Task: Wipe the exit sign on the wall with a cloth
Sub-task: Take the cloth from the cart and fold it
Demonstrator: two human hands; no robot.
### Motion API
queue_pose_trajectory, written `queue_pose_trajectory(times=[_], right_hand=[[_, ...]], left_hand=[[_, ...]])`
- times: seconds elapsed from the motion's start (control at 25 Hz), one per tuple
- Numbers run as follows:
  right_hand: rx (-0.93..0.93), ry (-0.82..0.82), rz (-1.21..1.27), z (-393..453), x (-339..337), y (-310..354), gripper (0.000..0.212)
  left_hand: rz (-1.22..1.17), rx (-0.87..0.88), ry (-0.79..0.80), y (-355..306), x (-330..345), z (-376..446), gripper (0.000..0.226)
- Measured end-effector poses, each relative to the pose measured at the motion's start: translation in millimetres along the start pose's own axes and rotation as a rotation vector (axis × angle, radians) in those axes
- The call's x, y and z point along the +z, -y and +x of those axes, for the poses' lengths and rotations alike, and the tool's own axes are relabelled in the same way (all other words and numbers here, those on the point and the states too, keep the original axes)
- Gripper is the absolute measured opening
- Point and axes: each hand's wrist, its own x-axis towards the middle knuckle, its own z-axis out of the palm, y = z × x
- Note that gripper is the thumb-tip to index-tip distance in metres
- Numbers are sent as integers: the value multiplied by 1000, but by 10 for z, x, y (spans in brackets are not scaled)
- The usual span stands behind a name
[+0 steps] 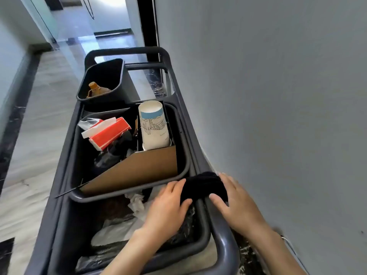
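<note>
A black cloth (pixel 204 185) lies draped over the right rail of a dark grey cleaning cart (pixel 224 245). My left hand (pixel 168 207) holds the cloth's left side, fingers curled into it. Over the cloth's right side rests my right hand (pixel 234 203), thumb pressed on the rail. The grey wall (pixel 278 96) runs along the right, close to the cart. No exit sign shows in this view.
The cart holds three dark bins: the far one (pixel 119 66) with a brown bottle (pixel 95 89), the middle one (pixel 182 171) with a paper cup (pixel 154 126), a red tissue box (pixel 108 133) and cardboard, the near one with crumpled paper and bags. A marble corridor floor (pixel 39 135) runs on the left.
</note>
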Motion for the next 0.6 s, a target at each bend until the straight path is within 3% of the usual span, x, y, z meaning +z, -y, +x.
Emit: queue_pose_trajectory(times=[0.2, 0.4, 0.6], right_hand=[[105, 125, 233, 245, 121, -204, 68], [138, 130, 304, 306, 156, -253, 56], [191, 93, 215, 239, 100, -204, 37]], left_hand=[[-217, -128, 98, 70, 234, 184, 64], [-362, -153, 79, 130, 353, 271, 62], [-321, -177, 67, 151, 268, 317, 32]])
